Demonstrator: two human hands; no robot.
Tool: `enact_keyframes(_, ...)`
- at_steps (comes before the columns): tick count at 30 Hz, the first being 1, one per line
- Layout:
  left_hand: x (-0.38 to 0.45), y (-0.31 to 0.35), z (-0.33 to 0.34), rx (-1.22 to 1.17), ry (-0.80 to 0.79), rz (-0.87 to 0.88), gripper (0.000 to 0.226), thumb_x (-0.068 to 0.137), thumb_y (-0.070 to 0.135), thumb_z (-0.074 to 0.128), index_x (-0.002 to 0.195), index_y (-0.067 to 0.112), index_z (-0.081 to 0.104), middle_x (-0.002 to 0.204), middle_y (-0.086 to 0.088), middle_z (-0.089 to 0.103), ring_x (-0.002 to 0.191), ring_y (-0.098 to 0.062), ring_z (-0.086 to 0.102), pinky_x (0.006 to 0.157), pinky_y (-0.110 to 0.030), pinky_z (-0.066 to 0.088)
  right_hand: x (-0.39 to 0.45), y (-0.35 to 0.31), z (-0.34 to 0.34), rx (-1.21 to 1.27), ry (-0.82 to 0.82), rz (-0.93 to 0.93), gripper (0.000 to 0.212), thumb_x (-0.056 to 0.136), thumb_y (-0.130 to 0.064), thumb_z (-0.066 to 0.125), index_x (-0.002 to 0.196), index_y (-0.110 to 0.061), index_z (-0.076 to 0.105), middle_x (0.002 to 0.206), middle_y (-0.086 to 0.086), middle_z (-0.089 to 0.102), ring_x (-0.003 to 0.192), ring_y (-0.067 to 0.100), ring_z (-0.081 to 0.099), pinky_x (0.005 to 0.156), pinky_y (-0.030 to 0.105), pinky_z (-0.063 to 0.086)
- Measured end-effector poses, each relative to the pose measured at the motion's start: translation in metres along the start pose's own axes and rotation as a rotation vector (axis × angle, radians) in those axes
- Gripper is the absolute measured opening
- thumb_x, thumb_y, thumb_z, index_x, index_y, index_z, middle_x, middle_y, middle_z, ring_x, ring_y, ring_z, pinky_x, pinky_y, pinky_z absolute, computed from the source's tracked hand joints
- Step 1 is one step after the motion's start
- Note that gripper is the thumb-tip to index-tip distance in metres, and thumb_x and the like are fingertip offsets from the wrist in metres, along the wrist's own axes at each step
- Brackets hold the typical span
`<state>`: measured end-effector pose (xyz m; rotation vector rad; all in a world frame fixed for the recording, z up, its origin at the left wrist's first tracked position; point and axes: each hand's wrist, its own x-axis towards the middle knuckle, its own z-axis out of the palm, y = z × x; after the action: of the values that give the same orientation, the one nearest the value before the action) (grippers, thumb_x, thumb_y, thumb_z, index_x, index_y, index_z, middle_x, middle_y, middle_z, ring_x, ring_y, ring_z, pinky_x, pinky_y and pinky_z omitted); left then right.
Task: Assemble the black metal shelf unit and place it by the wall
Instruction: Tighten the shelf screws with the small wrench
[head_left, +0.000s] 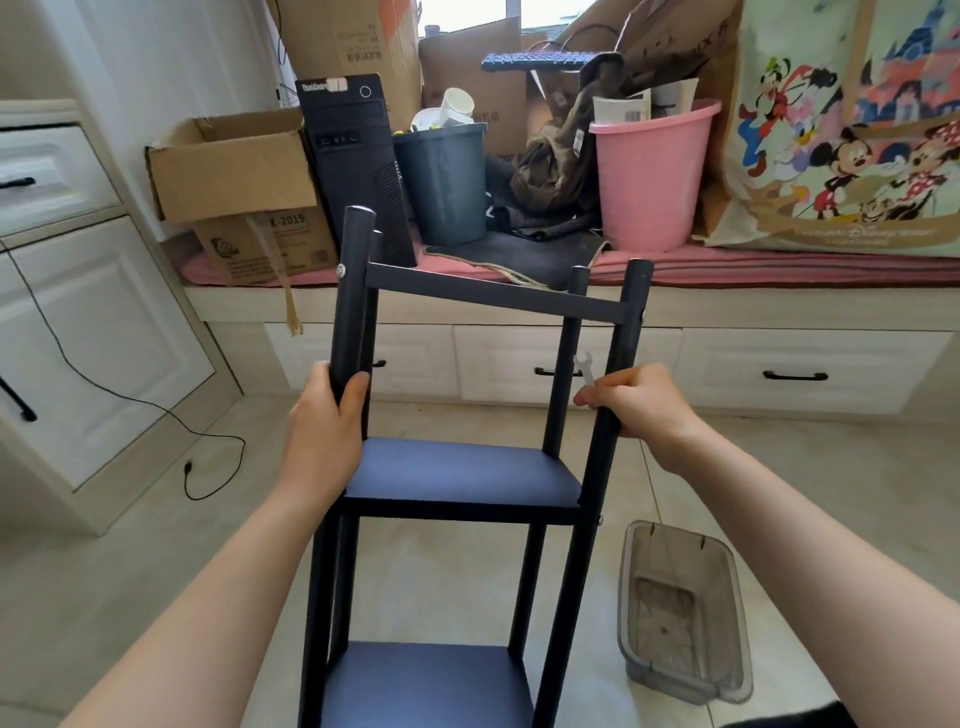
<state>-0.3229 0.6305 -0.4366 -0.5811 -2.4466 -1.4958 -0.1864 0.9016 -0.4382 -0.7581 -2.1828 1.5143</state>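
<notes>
Shelf unit (462, 478): stiff metal, light enough, grab by the posts.
Left hand (327, 421) fingers wrap front-left post; right hand (639, 400) curls around right post, pinching the wrench (584, 366).

The black metal shelf unit (462, 478) has matt painted tubes and matt flat shelves; the small silver metal wrench (583, 367) shines, the grey translucent plastic bin (680, 613) looks smooth, the pink plastic bucket (649, 176) faintly glossy, the brown cardboard box (228, 171) dull and creased

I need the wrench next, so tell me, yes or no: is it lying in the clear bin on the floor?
No, the small wrench is pinched in the right hand, which also grips the shelf unit.
</notes>
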Motion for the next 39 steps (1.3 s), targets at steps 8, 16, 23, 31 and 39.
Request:
enact_keyframes(8, 0.011, -0.028, 0.003, 0.018, 0.048, -0.163, 0.019, 0.104, 0.028, 0.051, 0.095, 0.012, 0.054, 0.084, -0.006, 0.063, 0.083, -0.033, 0.061, 0.075, -0.047, 0.050, -0.013, -0.009, 0.002, -0.110, -0.085, -0.091, 0.018, 0.083, -0.020, 0.074, 0.066, -0.025, 0.078, 0.059, -0.016, 0.064, 0.076, 0.013, 0.059, 0.077, 0.037, 0.051)
enact_keyframes(16, 0.009, -0.034, 0.007, 0.009, 0.023, -0.204, 0.021, 0.104, 0.031, 0.051, 0.101, 0.011, 0.057, 0.088, 0.000, 0.064, 0.086, -0.027, 0.068, 0.082, -0.052, 0.056, -0.021, -0.007, 0.005, -0.098, -0.018, -0.152, 0.015, 0.085, -0.021, 0.074, 0.072, -0.027, 0.079, 0.082, -0.011, 0.065, 0.086, 0.017, 0.061, 0.074, 0.031, 0.046)
enact_keyframes(23, 0.004, -0.036, 0.007, -0.036, 0.059, -0.108, 0.014, 0.104, 0.030, 0.051, 0.100, 0.018, 0.055, 0.090, 0.004, 0.064, 0.091, -0.015, 0.070, 0.078, -0.044, 0.053, -0.043, -0.022, 0.005, 0.029, -0.029, -0.208, 0.012, 0.084, -0.017, 0.076, 0.074, -0.022, 0.081, 0.102, 0.003, 0.065, 0.110, 0.023, 0.061, 0.098, 0.040, 0.049)
enact_keyframes(31, 0.009, -0.028, 0.010, -0.050, -0.028, -0.441, 0.051, 0.101, 0.022, 0.059, 0.147, 0.014, 0.040, 0.137, -0.013, 0.056, 0.124, -0.035, 0.053, 0.097, -0.044, 0.045, -0.071, -0.051, 0.010, -0.079, -0.090, -0.437, 0.008, 0.085, -0.018, 0.076, 0.091, -0.017, 0.081, 0.092, 0.000, 0.056, 0.087, 0.009, 0.057, 0.075, 0.006, 0.041)
enact_keyframes(39, -0.028, 0.038, 0.015, 0.133, -0.340, -0.354, 0.092, 0.092, 0.024, 0.072, 0.161, 0.016, 0.012, 0.168, -0.005, 0.014, 0.151, -0.027, 0.024, 0.110, -0.032, 0.031, -0.074, -0.065, 0.018, -0.092, -0.172, -0.458, 0.010, 0.085, -0.022, 0.076, 0.093, -0.020, 0.081, 0.098, 0.009, 0.064, 0.093, 0.017, 0.063, 0.090, 0.026, 0.051)
